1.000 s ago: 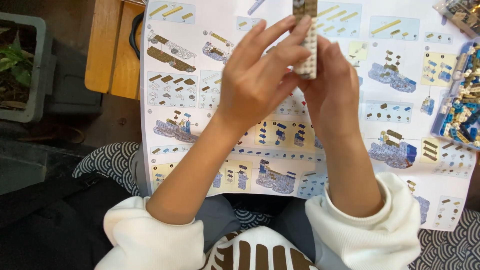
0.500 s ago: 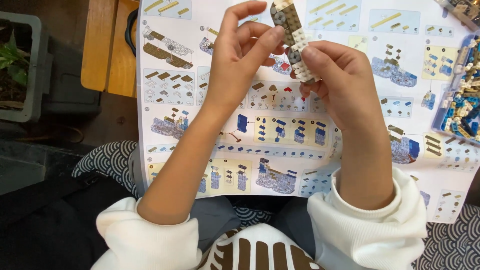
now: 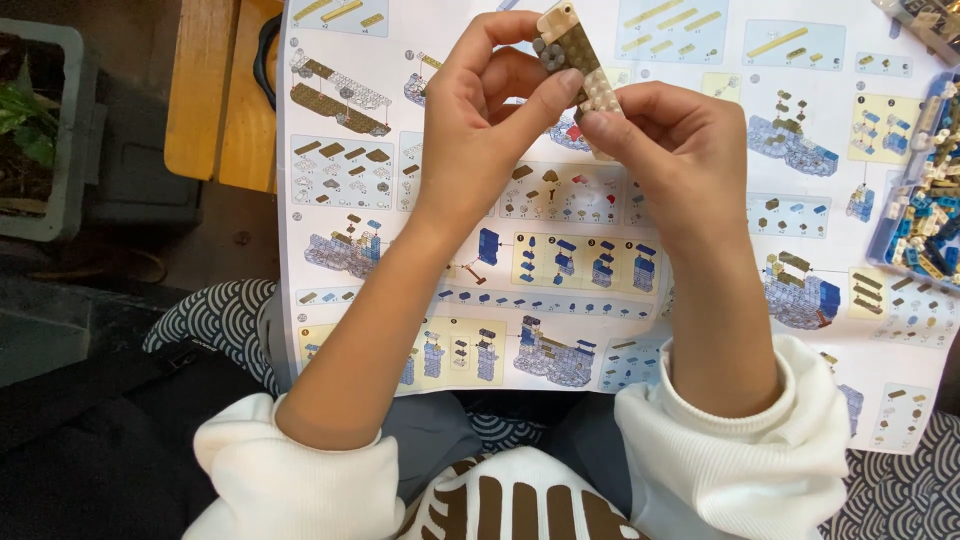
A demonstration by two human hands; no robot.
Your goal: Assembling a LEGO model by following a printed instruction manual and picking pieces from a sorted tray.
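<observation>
Brick strip (image 3: 578,55) between two hands.
Left hand (image 3: 480,110) and right hand (image 3: 680,150) both keep fingers clamped on it, above the instruction sheet (image 3: 560,250).

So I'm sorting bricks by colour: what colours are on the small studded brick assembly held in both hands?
Tan and brown studded brick assembly, with grey round pieces near its top; clearest in the head view.

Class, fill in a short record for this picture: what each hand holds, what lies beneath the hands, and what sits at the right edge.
Left hand: pinches the brick assembly, tan and brown
Right hand: grips the same assembly's lower end
Beneath: building instruction sheet, spread flat
Right edge: tray of loose bricks, blue and tan
Left edge: wooden board
</observation>
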